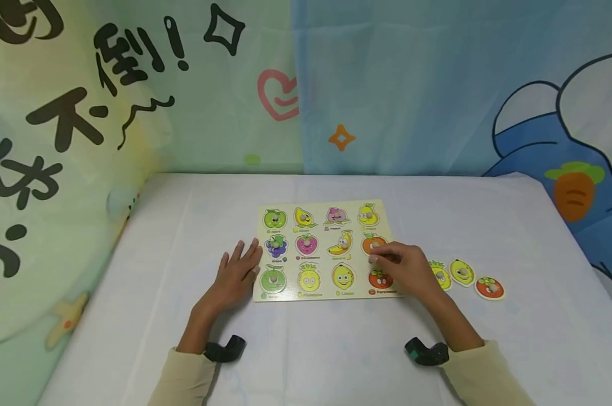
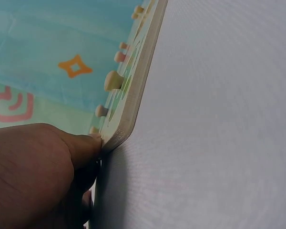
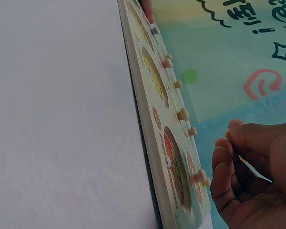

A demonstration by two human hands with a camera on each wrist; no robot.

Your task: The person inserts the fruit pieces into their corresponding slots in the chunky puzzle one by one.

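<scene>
A pale fruit puzzle board with wooden knobs lies on the table. My left hand rests along its left edge; in the left wrist view the thumb touches the board's corner. Over the right side, my right hand hovers by the orange piece. Its thumb and forefinger are close together; no piece shows between them in the right wrist view, where the fingers curl loosely beside the knobs. The red persimmon slot and yellow lemon slot are recessed, without knobs.
Right of the board lie a loose pineapple piece, partly behind the right hand, a lemon piece and a red persimmon piece. A white cloth covers the table. A printed curtain hangs behind.
</scene>
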